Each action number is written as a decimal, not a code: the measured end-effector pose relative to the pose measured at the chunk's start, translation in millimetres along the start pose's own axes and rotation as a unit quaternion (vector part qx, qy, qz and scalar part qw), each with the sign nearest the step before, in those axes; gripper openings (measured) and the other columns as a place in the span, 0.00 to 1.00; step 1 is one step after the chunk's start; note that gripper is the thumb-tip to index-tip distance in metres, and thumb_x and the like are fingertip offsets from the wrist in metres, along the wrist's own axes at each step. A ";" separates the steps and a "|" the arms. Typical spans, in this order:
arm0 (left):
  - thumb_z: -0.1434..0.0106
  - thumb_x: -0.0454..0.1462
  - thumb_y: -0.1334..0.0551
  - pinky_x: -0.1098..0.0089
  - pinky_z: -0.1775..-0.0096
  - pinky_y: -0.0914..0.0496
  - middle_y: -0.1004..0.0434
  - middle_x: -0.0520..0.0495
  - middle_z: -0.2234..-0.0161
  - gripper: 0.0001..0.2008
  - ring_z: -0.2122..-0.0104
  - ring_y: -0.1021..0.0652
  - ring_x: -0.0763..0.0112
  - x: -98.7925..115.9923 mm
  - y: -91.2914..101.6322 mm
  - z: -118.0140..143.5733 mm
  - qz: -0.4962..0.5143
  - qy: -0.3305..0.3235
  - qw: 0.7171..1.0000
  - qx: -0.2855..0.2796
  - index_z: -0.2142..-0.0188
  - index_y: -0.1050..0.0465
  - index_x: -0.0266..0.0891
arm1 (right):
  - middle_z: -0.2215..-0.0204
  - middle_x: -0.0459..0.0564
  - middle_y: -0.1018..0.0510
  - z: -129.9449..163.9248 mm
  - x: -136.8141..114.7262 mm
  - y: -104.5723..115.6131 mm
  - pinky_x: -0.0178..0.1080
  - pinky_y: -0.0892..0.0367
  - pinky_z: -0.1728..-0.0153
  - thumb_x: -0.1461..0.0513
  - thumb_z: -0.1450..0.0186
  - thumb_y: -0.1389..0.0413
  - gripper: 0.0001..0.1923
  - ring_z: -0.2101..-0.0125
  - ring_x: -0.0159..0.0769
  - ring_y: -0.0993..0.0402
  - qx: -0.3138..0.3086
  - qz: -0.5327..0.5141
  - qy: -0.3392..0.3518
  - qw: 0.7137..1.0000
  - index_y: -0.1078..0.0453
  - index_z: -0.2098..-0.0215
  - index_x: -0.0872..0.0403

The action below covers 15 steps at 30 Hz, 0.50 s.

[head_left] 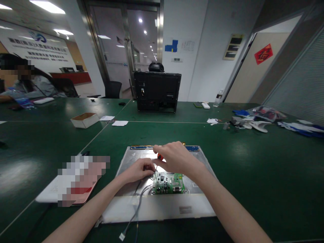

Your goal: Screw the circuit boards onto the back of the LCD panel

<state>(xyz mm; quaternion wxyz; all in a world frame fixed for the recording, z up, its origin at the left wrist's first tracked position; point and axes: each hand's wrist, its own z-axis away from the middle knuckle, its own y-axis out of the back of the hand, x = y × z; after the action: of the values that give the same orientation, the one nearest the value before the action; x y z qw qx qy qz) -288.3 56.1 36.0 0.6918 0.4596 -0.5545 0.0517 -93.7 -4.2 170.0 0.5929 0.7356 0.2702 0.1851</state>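
The green circuit board (168, 185) lies on a flat panel (162, 206); wide green table (253, 182) spreads past the panel's right edge; the arms cross both side edges; the right hand (178, 157) grips a red screwdriver (160, 157), pointing down at the board's top left corner; the left hand (140, 169) curls beside its tip, but I can't tell if it pinches anything; gray wires (140, 202) hang over the near edge; a blurred pink thing (84, 192) sits left; a black monitor (157, 89) stands beyond.
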 end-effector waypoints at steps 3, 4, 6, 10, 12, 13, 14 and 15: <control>0.46 0.30 0.40 0.73 0.67 0.35 0.26 0.51 0.70 0.07 0.70 0.28 0.72 0.3 0.7 0.1 -0.003 -0.010 1.000 -0.001 0.66 0.28 0.36 | 0.69 0.49 0.25 3.1 -0.6 2.0 0.35 0.54 0.78 0.60 0.39 0.51 0.09 0.75 0.31 0.35 0.008 -0.025 0.027 0.999 0.37 0.60 0.54; 0.46 0.30 0.40 0.73 0.67 0.35 0.26 0.51 0.70 0.07 0.71 0.28 0.72 0.0 0.8 0.0 -0.004 -0.013 1.000 -0.001 0.66 0.28 0.36 | 0.68 0.49 0.25 3.8 -0.9 2.5 0.35 0.53 0.78 0.61 0.40 0.51 0.10 0.74 0.31 0.35 0.010 -0.030 0.033 0.999 0.38 0.59 0.55; 0.46 0.30 0.40 0.73 0.67 0.35 0.26 0.51 0.70 0.06 0.71 0.28 0.72 -0.7 0.8 -0.2 -0.006 -0.017 1.000 -0.002 0.66 0.28 0.35 | 0.66 0.50 0.26 4.3 -1.3 2.6 0.35 0.53 0.78 0.62 0.41 0.51 0.12 0.74 0.31 0.36 0.010 -0.033 0.037 0.999 0.38 0.58 0.55; 0.45 0.31 0.40 0.73 0.68 0.35 0.27 0.51 0.71 0.06 0.71 0.28 0.72 -1.2 0.2 -0.4 -0.004 -0.012 1.000 -0.002 0.66 0.28 0.35 | 0.66 0.50 0.25 1.5 -1.3 0.1 0.36 0.55 0.78 0.62 0.40 0.52 0.11 0.74 0.31 0.35 0.009 -0.023 0.024 0.999 0.39 0.58 0.55; 0.45 0.31 0.40 0.74 0.69 0.35 0.27 0.52 0.72 0.06 0.72 0.29 0.73 -0.8 -0.1 -0.2 0.000 -0.008 1.000 -0.001 0.67 0.28 0.36 | 0.68 0.49 0.24 -0.4 -1.0 -1.3 0.36 0.56 0.78 0.61 0.38 0.52 0.10 0.75 0.31 0.34 0.010 -0.010 0.006 1.000 0.39 0.58 0.55; 0.46 0.31 0.40 0.74 0.68 0.35 0.27 0.52 0.72 0.06 0.72 0.29 0.73 -0.6 -0.3 -0.1 0.001 -0.007 1.000 0.001 0.67 0.28 0.36 | 0.69 0.49 0.24 -1.1 -0.8 -1.8 0.36 0.57 0.78 0.61 0.38 0.52 0.10 0.75 0.31 0.34 0.009 -0.004 -0.003 1.000 0.38 0.58 0.55; 0.46 0.31 0.40 0.74 0.68 0.35 0.27 0.52 0.72 0.06 0.72 0.29 0.73 -0.5 -0.4 0.0 0.002 -0.006 1.000 0.003 0.66 0.28 0.36 | 0.71 0.48 0.24 -1.5 -0.6 -2.1 0.36 0.57 0.78 0.59 0.37 0.52 0.10 0.76 0.32 0.34 0.006 0.000 -0.011 1.000 0.38 0.58 0.54; 0.46 0.31 0.40 0.74 0.68 0.35 0.27 0.52 0.71 0.07 0.71 0.29 0.73 -0.6 -0.4 0.0 0.002 -0.006 1.000 0.004 0.66 0.28 0.36 | 0.72 0.48 0.24 -1.5 -0.4 -2.1 0.36 0.57 0.78 0.58 0.37 0.52 0.10 0.76 0.32 0.34 0.002 0.002 -0.014 1.000 0.38 0.59 0.54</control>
<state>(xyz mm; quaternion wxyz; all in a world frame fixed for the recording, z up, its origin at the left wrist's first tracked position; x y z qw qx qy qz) -288.2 56.1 35.3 0.6863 0.4616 -0.5597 0.0522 -95.3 -3.0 168.4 0.5948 0.7400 0.2608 0.1751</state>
